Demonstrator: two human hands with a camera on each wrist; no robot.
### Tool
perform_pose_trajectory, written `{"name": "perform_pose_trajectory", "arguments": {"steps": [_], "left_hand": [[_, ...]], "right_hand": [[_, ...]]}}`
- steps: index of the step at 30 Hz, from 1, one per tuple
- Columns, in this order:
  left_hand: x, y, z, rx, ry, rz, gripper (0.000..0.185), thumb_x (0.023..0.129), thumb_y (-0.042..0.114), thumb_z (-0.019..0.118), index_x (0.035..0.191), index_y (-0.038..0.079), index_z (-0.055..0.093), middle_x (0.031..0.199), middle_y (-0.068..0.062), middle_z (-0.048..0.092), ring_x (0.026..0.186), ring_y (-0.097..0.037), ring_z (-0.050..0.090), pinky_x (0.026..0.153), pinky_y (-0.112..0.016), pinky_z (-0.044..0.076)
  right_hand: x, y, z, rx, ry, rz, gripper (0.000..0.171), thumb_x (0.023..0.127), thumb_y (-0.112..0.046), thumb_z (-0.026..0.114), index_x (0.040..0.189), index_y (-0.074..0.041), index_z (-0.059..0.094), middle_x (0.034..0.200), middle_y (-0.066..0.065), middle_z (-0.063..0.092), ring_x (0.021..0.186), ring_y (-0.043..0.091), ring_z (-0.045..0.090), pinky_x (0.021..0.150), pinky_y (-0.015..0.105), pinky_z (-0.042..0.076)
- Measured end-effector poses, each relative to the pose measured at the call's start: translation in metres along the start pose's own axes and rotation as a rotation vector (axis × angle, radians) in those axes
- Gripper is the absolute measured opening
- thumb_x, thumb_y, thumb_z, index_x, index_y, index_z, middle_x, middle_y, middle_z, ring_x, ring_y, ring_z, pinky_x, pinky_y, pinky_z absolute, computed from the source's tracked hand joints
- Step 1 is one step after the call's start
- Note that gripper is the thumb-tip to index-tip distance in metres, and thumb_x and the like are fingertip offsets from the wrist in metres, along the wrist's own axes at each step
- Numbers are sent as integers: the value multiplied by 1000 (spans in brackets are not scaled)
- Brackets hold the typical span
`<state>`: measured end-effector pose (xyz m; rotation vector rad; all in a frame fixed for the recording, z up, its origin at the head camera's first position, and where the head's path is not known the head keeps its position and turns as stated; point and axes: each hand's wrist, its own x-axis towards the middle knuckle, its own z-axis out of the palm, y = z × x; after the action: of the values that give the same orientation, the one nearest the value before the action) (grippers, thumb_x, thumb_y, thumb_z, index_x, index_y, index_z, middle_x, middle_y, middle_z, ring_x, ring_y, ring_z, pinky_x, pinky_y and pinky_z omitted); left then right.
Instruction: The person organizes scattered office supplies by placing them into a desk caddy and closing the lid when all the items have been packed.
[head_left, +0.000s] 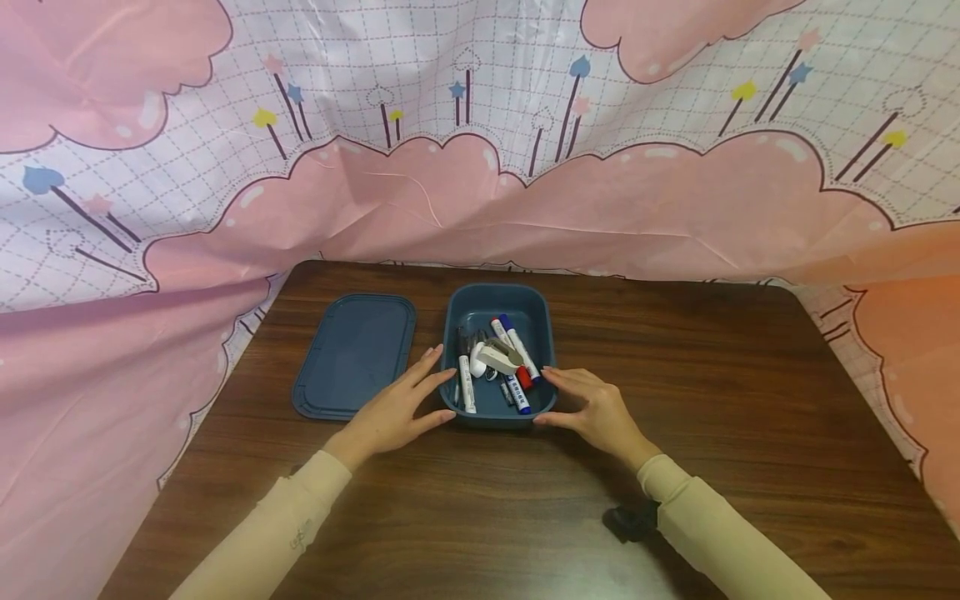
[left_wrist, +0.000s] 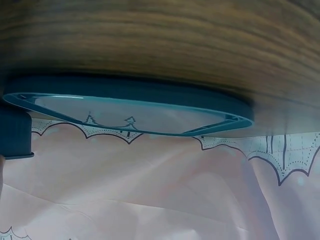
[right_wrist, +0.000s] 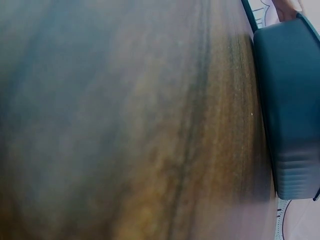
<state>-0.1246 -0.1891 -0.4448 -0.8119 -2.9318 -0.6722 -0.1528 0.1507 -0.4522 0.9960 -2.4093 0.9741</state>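
An open dark-blue plastic box (head_left: 498, 288) stands upright on the table. Inside lie several whiteboard markers, one with a blue cap (head_left: 519, 397) and another along the left wall (head_left: 467, 385), plus small white and metallic pieces (head_left: 495, 358) too jumbled to tell apart. My left hand (head_left: 393, 410) is at the box's left front corner, fingers mostly straight, tips at the rim. At the right front corner, my right hand (head_left: 596, 410) touches the rim with extended fingers, its thumb by the front wall. The right wrist view shows the box's outer wall (right_wrist: 290, 100), with fingers (right_wrist: 286, 9) at its far end.
Left of the box, a matching blue lid (head_left: 360, 354) lies flat on the wood-grain table (head_left: 675, 350); its raised edge (left_wrist: 135, 91) shows in the left wrist view. A small black object (head_left: 630, 523) is beside the right sleeve. A pink patterned curtain (head_left: 480, 200) hangs behind the table.
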Motion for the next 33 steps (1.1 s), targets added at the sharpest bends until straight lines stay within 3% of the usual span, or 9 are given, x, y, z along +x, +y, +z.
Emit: {"name": "perform_pose_trajectory", "arguments": {"steps": [12, 21, 27, 33], "left_hand": [[-1, -6, -11, -19, 11, -63, 83, 93, 63, 48, 155, 14, 23, 165, -2, 9, 151, -23, 16, 116, -49, 31], [-9, -20, -32, -26, 73, -153, 91, 94, 61, 48, 157, 20, -2, 165, -3, 1, 151, -29, 15, 117, -52, 27], [-15, -33, -40, 18, 134, -177, 91, 95, 58, 50, 157, 17, -3, 165, -6, 1, 151, -32, 13, 116, -55, 26], [-23, -45, -46, 36, 200, -302, 92, 95, 52, 53, 156, 9, -1, 164, -13, 0, 152, -33, -2, 118, -59, 15]], "right_hand": [[0, 0, 0, -12, 13, -12, 71, 59, -31, 92, 122, -9, 68, 121, 9, 70, 107, 25, 67, 89, 44, 55], [-1, 0, 0, -9, 8, 2, 71, 60, -31, 92, 124, -13, 67, 122, 8, 69, 109, 24, 67, 90, 43, 54], [-1, 0, 0, -1, 13, 1, 71, 60, -33, 91, 123, -10, 68, 121, 8, 69, 109, 24, 67, 90, 43, 54], [-1, 0, 1, -2, 23, -15, 71, 61, -33, 91, 124, -13, 67, 121, 9, 70, 109, 25, 67, 89, 44, 54]]}}
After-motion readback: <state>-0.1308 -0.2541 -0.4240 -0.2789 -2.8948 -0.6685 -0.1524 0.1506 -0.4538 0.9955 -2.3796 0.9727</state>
